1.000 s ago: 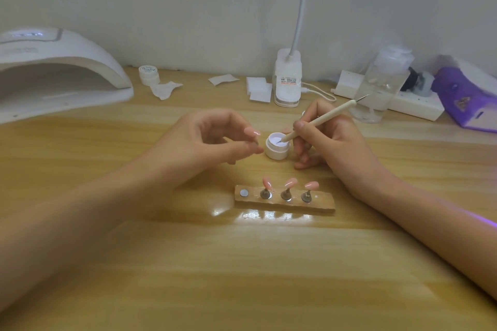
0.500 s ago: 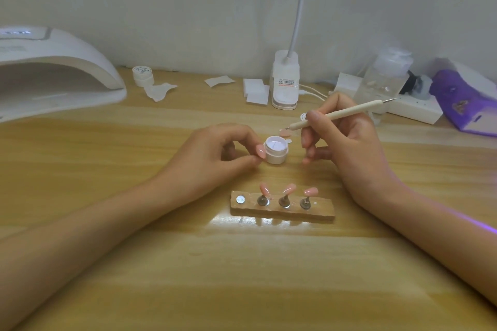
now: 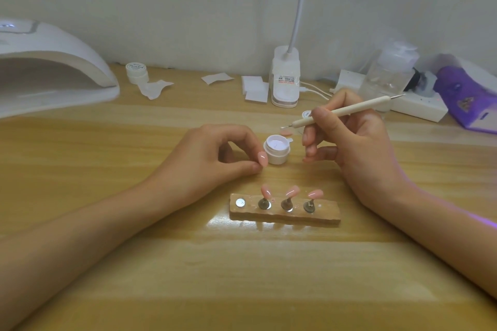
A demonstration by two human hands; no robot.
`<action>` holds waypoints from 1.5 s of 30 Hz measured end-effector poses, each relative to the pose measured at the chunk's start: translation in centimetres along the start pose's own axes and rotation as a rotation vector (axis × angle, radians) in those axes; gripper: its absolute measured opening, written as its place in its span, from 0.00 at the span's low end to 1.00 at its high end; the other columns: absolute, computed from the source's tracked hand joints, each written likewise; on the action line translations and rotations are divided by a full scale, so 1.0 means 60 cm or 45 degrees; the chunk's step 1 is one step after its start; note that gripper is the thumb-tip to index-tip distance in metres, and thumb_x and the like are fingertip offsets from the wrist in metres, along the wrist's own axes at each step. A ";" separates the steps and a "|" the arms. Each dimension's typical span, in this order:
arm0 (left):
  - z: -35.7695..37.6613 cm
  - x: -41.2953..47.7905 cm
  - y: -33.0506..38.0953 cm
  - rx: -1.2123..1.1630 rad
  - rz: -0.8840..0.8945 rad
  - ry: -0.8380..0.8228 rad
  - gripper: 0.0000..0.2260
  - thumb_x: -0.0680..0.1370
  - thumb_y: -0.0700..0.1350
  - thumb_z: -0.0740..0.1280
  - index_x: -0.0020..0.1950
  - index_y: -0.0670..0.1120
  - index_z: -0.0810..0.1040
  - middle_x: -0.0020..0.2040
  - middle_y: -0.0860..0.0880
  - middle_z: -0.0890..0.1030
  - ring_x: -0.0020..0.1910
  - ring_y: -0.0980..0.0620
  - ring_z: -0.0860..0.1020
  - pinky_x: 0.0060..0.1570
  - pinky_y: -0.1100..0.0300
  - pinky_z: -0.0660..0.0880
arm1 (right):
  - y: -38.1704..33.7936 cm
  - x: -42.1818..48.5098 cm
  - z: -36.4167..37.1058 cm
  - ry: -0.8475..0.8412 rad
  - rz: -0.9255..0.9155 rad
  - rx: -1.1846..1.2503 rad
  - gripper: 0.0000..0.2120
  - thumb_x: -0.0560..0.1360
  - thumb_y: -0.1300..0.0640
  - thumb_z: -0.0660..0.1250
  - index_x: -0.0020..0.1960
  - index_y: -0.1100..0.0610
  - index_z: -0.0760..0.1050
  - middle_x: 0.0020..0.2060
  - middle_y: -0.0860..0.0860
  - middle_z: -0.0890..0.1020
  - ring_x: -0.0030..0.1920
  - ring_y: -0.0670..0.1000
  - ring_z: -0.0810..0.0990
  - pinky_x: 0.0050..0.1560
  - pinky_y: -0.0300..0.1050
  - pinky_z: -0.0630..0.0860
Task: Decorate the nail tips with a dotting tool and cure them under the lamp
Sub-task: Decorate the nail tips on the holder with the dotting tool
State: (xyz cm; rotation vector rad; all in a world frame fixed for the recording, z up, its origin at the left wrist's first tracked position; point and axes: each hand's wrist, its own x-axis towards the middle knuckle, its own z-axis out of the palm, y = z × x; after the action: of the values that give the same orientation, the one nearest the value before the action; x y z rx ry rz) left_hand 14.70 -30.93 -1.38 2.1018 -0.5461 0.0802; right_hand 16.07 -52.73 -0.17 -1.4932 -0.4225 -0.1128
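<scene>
My right hand (image 3: 349, 140) grips a cream dotting tool (image 3: 341, 111) like a pen. Its fine tip hovers just above and behind a small open white gel jar (image 3: 277, 149). My left hand (image 3: 215, 158) pinches a pink nail tip (image 3: 262, 158) between thumb and forefinger, right beside the jar. In front of both hands lies a wooden holder (image 3: 285, 213) with three pink nail tips (image 3: 291, 192) on metal stands and one bare magnet (image 3: 240, 202) at its left end. The white curing lamp (image 3: 51, 75) stands at the far left.
A loose pink nail tip (image 3: 286, 132) lies behind the jar. Along the wall are a closed gel jar (image 3: 137, 72), wipes (image 3: 255, 88), a desk-lamp base (image 3: 285, 78), a clear pump bottle (image 3: 390, 72), a power strip (image 3: 414, 105) and a purple device (image 3: 468, 99).
My right hand lifted the dotting tool out of the jar and levelled it. My left hand sank toward the table with the nail tip, closer to the jar.
</scene>
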 end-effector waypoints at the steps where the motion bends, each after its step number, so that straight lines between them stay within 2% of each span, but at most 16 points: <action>1: 0.000 0.000 0.000 0.001 -0.003 -0.001 0.08 0.71 0.43 0.75 0.40 0.56 0.81 0.40 0.63 0.82 0.30 0.59 0.72 0.35 0.70 0.69 | -0.001 0.000 0.000 0.001 0.015 0.010 0.10 0.75 0.53 0.67 0.43 0.57 0.69 0.31 0.53 0.81 0.29 0.50 0.79 0.29 0.41 0.77; 10: 0.000 0.003 0.000 -0.038 -0.020 -0.049 0.09 0.71 0.42 0.77 0.37 0.56 0.82 0.36 0.62 0.82 0.29 0.61 0.74 0.34 0.73 0.67 | -0.007 -0.006 0.004 -0.011 0.097 0.088 0.09 0.74 0.55 0.68 0.41 0.56 0.69 0.30 0.52 0.81 0.29 0.50 0.80 0.27 0.39 0.76; 15: 0.000 0.005 -0.002 -0.012 -0.015 -0.039 0.08 0.70 0.43 0.77 0.37 0.55 0.82 0.38 0.59 0.83 0.29 0.60 0.72 0.35 0.70 0.68 | 0.000 -0.012 0.011 -0.121 0.161 0.105 0.07 0.75 0.58 0.67 0.39 0.55 0.71 0.30 0.54 0.80 0.30 0.50 0.79 0.30 0.41 0.77; 21: 0.000 0.005 -0.001 0.001 -0.003 -0.037 0.09 0.70 0.43 0.77 0.37 0.56 0.81 0.37 0.61 0.82 0.29 0.60 0.72 0.34 0.71 0.68 | 0.004 -0.011 0.016 -0.207 0.156 0.020 0.10 0.75 0.57 0.66 0.35 0.51 0.73 0.30 0.54 0.81 0.31 0.50 0.80 0.31 0.41 0.77; 32: 0.001 0.005 0.001 0.025 0.000 -0.039 0.09 0.70 0.41 0.77 0.38 0.54 0.81 0.32 0.64 0.80 0.28 0.62 0.74 0.33 0.75 0.66 | 0.007 -0.011 0.017 -0.227 0.160 -0.035 0.08 0.76 0.57 0.66 0.39 0.55 0.71 0.31 0.54 0.82 0.31 0.51 0.81 0.32 0.41 0.78; 38: 0.001 0.004 0.002 0.007 0.008 -0.039 0.09 0.70 0.40 0.77 0.37 0.53 0.81 0.32 0.64 0.80 0.29 0.63 0.75 0.33 0.76 0.66 | 0.006 -0.012 0.017 -0.228 0.163 -0.048 0.09 0.77 0.58 0.67 0.40 0.56 0.71 0.31 0.54 0.82 0.31 0.51 0.80 0.33 0.42 0.79; 42: 0.000 0.004 0.001 0.013 0.000 -0.031 0.09 0.70 0.42 0.77 0.37 0.55 0.81 0.34 0.63 0.81 0.29 0.62 0.74 0.34 0.75 0.67 | 0.004 -0.013 0.018 -0.238 0.168 -0.047 0.08 0.75 0.56 0.67 0.40 0.56 0.71 0.31 0.54 0.82 0.31 0.51 0.80 0.33 0.42 0.79; 45: 0.000 0.005 0.000 0.022 -0.002 -0.032 0.09 0.70 0.42 0.77 0.37 0.55 0.81 0.35 0.62 0.81 0.29 0.62 0.74 0.34 0.74 0.67 | 0.005 -0.013 0.017 -0.243 0.170 -0.054 0.08 0.77 0.58 0.67 0.40 0.57 0.71 0.31 0.54 0.82 0.31 0.51 0.81 0.33 0.41 0.79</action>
State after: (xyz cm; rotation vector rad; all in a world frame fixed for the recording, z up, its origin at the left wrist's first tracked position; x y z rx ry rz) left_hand 14.94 -31.03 -1.30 2.1223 -0.5603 0.0579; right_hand 15.27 -51.85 -0.70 -1.5755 -0.4743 0.1276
